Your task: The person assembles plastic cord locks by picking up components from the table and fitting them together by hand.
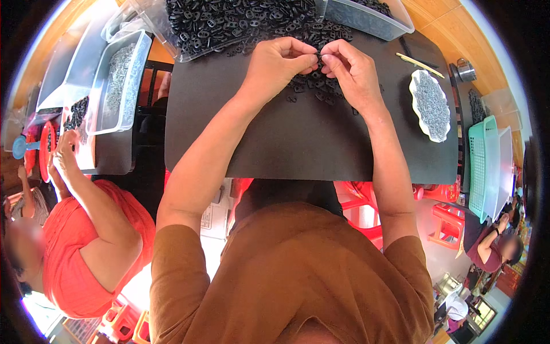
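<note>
Black pieces [240,26], heaped at twelve o'clock presumably for reach; left hand [282,62] and right hand [351,70], fingertips pinching what seems a small dark piece [319,62], likely steadying it.

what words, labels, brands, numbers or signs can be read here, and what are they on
None can be read with certainty.
White box under the table: small dark print, too small and blurred to read.
Black parts: no lettering that can be made out.
Brown shirt: no lettering visible.
Far background at lower right: too small to tell.
</note>
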`<action>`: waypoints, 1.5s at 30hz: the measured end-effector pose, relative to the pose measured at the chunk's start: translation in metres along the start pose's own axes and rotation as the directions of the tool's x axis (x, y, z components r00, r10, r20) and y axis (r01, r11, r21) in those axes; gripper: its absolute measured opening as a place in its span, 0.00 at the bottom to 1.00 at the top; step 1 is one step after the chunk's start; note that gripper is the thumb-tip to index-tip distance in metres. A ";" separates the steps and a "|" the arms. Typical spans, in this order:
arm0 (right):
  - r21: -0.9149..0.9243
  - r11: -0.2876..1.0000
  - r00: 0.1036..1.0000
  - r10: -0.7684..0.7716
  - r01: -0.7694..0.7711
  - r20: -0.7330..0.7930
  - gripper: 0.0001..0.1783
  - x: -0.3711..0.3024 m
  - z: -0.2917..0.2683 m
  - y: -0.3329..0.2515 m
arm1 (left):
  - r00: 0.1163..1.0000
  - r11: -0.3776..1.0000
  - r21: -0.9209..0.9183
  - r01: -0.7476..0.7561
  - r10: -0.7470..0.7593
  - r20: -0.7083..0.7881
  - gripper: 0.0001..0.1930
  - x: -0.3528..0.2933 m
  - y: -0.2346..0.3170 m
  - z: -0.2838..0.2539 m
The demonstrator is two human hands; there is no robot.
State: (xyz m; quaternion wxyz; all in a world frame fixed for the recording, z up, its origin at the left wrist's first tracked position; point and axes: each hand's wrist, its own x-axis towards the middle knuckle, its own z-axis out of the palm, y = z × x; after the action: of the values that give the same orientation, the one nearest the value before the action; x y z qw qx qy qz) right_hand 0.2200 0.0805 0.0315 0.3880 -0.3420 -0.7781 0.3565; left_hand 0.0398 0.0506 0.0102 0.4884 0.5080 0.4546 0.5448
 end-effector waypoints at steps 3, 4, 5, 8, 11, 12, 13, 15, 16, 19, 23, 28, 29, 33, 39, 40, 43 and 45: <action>-0.003 1.000 1.000 0.013 -0.013 -0.003 0.02 0.000 0.003 -0.002 | 1.000 1.000 -0.018 0.002 -0.002 -0.003 0.06 -0.001 0.000 0.002; -0.002 1.000 1.000 0.028 -0.028 -0.004 0.02 0.000 0.003 -0.003 | 1.000 1.000 -0.026 0.006 -0.006 -0.013 0.06 -0.002 0.000 0.003; -0.001 1.000 1.000 0.029 -0.029 -0.005 0.02 -0.001 0.003 -0.003 | 1.000 0.999 -0.033 0.010 -0.011 -0.023 0.06 -0.002 0.001 0.004; 0.034 0.997 0.997 0.075 -0.075 0.018 0.04 0.002 0.001 0.000 | 0.999 0.998 -0.063 0.009 -0.011 -0.033 0.06 -0.001 0.001 0.005; 0.283 0.953 0.994 0.107 -0.107 0.013 0.05 0.005 0.000 -0.004 | 0.996 0.980 -0.196 -0.042 0.025 -0.087 0.07 0.001 0.003 0.009; 0.303 0.946 0.992 0.122 -0.112 -0.014 0.06 0.006 0.000 -0.008 | 0.996 0.980 -0.194 -0.043 0.026 -0.088 0.07 0.002 0.004 0.011; 0.323 0.940 0.990 0.136 -0.115 -0.042 0.06 0.006 -0.001 -0.011 | 0.995 0.975 -0.215 -0.058 0.039 -0.092 0.07 0.002 0.004 0.013; 0.348 0.930 0.990 0.137 -0.118 -0.030 0.06 0.005 -0.005 0.002 | 0.994 0.970 -0.233 -0.075 0.054 -0.095 0.08 0.001 0.005 0.017; 0.370 0.921 0.990 0.139 -0.122 -0.020 0.06 0.006 -0.009 0.005 | 0.997 0.965 -0.254 -0.070 0.056 -0.060 0.09 0.001 0.005 0.019; 0.337 0.939 0.987 0.116 -0.072 -0.111 0.05 0.006 -0.022 0.012 | 0.990 0.988 -0.067 -0.141 0.140 -0.024 0.10 0.004 0.006 0.014; 0.294 0.955 0.976 0.108 -0.048 -0.189 0.03 0.007 -0.040 0.020 | 0.932 0.721 0.597 -0.353 0.328 0.155 0.12 0.000 0.008 0.004; 0.261 0.964 0.966 0.108 -0.045 -0.233 0.03 0.011 -0.040 0.026 | 0.772 0.402 0.678 -0.615 0.484 0.413 0.13 0.013 -0.004 0.031; 0.254 0.967 0.962 0.101 -0.035 -0.252 0.04 0.011 -0.041 0.028 | 0.770 0.377 0.690 -0.618 0.468 0.434 0.12 0.016 -0.006 0.035; 0.330 0.943 0.955 0.130 -0.037 -0.266 0.04 0.009 -0.045 0.031 | 0.789 0.474 0.639 -0.605 0.464 0.403 0.10 0.020 -0.006 0.030; 0.318 0.947 0.976 0.116 -0.053 -0.183 0.05 0.006 -0.034 0.023 | 0.884 0.681 0.567 -0.463 0.402 0.239 0.09 0.014 0.000 0.011; 0.367 0.928 0.981 0.125 -0.064 -0.146 0.05 0.006 -0.033 0.023 | 0.884 0.681 0.568 -0.463 0.403 0.238 0.09 0.013 0.001 0.008; 0.432 0.896 0.990 0.135 -0.107 -0.035 0.05 0.003 -0.025 0.019 | 0.992 0.999 -0.050 0.019 -0.013 0.125 0.11 0.007 0.004 -0.007; 0.462 0.869 0.984 0.155 -0.178 0.087 0.05 0.001 -0.016 0.016 | 0.994 0.991 -0.126 0.049 -0.036 0.107 0.11 0.001 0.002 -0.009</action>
State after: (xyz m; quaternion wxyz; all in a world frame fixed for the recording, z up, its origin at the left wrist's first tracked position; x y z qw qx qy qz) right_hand 0.2370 0.0938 0.0257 0.4086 -0.2956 -0.6457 0.5734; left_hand 0.0303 0.0510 0.0115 0.5546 0.4934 0.4033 0.5351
